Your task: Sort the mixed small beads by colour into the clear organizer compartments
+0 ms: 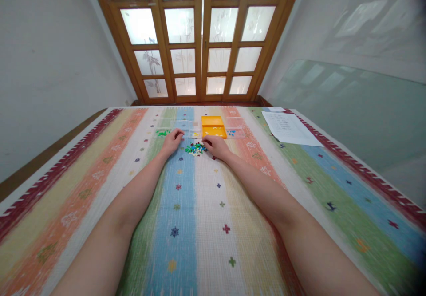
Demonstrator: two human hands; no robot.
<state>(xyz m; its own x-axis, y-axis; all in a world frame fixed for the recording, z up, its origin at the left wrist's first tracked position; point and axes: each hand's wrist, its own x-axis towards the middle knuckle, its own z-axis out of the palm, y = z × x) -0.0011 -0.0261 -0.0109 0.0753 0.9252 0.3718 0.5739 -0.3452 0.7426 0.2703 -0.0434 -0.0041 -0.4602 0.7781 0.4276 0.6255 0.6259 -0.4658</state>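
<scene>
Small multicoloured pieces heaped nearside of open yellow plastic box. Bare left hand left of box, bare right hand nearside; fingers curled, grip unclear. Best pinched singly, lightly.

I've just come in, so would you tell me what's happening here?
Someone is busy with both hands: the right hand is by a mixed pile of small pieces, the left hand beside green pieces. I cannot tell whether either holds anything. Beyond the pile lies an open orange box, with blue pieces to its right.
</scene>
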